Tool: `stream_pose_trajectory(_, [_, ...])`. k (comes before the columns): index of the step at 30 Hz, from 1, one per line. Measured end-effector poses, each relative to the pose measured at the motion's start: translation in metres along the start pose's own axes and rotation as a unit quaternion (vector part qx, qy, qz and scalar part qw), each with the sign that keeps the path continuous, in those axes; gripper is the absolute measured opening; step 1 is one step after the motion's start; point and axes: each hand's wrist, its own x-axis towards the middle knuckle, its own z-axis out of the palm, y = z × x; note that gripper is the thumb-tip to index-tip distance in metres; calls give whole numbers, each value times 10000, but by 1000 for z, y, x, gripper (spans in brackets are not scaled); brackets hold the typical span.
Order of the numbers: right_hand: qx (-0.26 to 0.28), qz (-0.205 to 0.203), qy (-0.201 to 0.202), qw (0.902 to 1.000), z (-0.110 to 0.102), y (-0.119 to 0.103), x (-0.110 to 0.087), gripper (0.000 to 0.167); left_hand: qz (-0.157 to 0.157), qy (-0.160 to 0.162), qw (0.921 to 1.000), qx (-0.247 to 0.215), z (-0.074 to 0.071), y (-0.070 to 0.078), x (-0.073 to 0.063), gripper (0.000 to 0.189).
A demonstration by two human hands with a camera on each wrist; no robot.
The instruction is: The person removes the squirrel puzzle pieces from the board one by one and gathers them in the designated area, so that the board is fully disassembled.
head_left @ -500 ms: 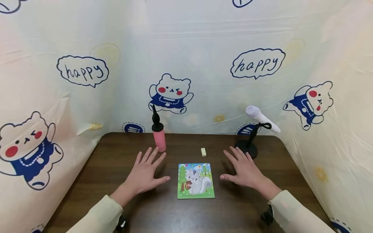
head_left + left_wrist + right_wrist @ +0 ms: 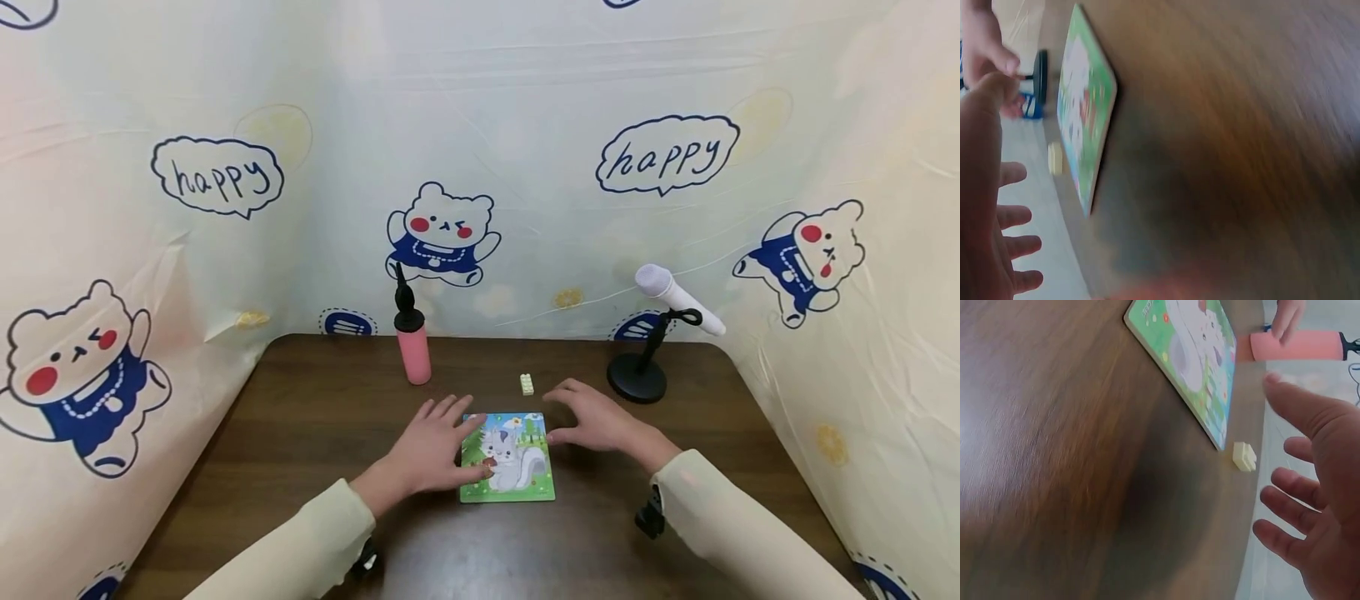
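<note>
A square picture board [image 2: 517, 467] with a grey squirrel on green lies flat on the wooden table. My left hand [image 2: 429, 450] hovers at its left side, fingers spread, with thumb and forefinger overlapping the board in the head view. The left wrist view shows a gap between these fingers [image 2: 1019, 244] and the board. At the board's right edge is my right hand [image 2: 600, 421], its fingers loosely bent and nothing between them. Just beyond the board sits a small cream toy brick [image 2: 527, 384], near the right fingertips; the right wrist view shows the brick [image 2: 1244, 456] standing apart from them.
Toward the back left stands a pink hand pump [image 2: 415, 354] with a black top. A white microphone [image 2: 678, 298] on a black round-based stand [image 2: 637, 378] is at the back right. Behind the table [image 2: 315, 400] hangs a printed curtain [image 2: 540, 100].
Both hands have moved inward toward the board, the left to the right and over its edge, the right to the left. The right fingers are more bent than before. Board and brick stay put.
</note>
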Motion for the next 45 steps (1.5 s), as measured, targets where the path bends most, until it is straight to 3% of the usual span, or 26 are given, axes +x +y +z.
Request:
stream_pose_trajectory(9, [293, -148, -333, 9989, 19, -5, 22, 47, 586, -397, 9975, -35, 20, 32, 13, 76])
stream_pose_trajectory(15, [158, -124, -373, 9991, 28, -7, 29, 46, 680, -557, 9961, -119, 28, 41, 16, 76])
stream_pose_trajectory(26, [-114, -156, -338, 9992, 36, -9, 37, 46, 817, -607, 9944, 283, 38, 42, 16, 78])
stream_pose_trajectory(34, [-103, -205, -438, 9988, 36, -14, 43, 48, 890, -738, 9931, 202, 35, 38, 17, 78])
stream_pose_trajectory(45, [-85, 80, -649, 9978, 35, -18, 51, 47, 896, -821, 9926, 50, 35, 37, 17, 76])
